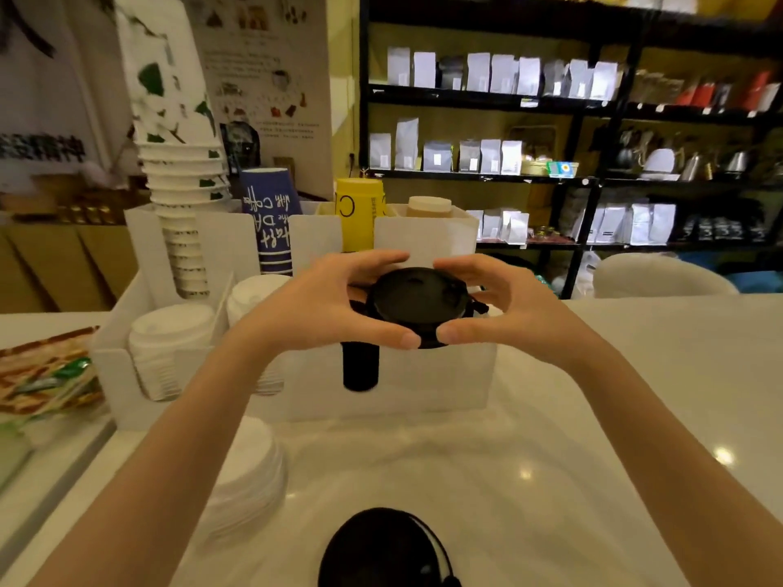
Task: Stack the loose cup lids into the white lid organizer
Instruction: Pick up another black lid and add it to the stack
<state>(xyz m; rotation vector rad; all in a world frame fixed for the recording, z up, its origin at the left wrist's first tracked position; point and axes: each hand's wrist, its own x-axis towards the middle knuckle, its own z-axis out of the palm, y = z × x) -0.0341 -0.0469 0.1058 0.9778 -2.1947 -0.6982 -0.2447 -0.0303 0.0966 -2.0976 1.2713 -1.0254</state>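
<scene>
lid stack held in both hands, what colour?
Black. The lid stack sits between the left hand and right hand over the white organizer; head view.

The room was dim and warm-toned, the light coming from overhead: two small bright glints sat on the glossy white counter right of the organizer, with a soft sheen in front of it. Shadows were faint and diffuse under the arms. The whole picture was slightly soft; the shelves behind the organizer were murky and grainy, labels unreadable. Wide-angle distortion bowed the shelves and the cup stack left of the organizer. The near black lids were blurred.
</scene>
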